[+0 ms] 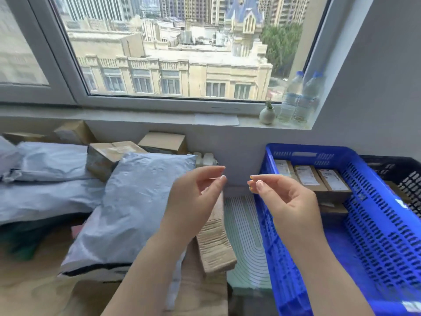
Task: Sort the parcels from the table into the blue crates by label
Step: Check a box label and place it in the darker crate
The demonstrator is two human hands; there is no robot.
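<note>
Grey poly-mailer parcels point(132, 201) and brown cardboard boxes point(109, 156) are piled on the table at the left. A blue crate point(373, 224) stands at the right with three labelled brown boxes point(319, 179) at its far end. My left hand point(196, 197) and my right hand point(287, 199) hover side by side in mid-air between the pile and the crate, fingers loosely curled, holding nothing. A flat brown padded envelope point(216, 242) lies below my left hand at the table's right edge.
A dark crate point(401, 176) sits behind the blue one at the far right. The windowsill holds a small vase point(267, 115) and two water bottles point(298, 99). A striped mat point(246, 236) covers the floor gap between table and crate.
</note>
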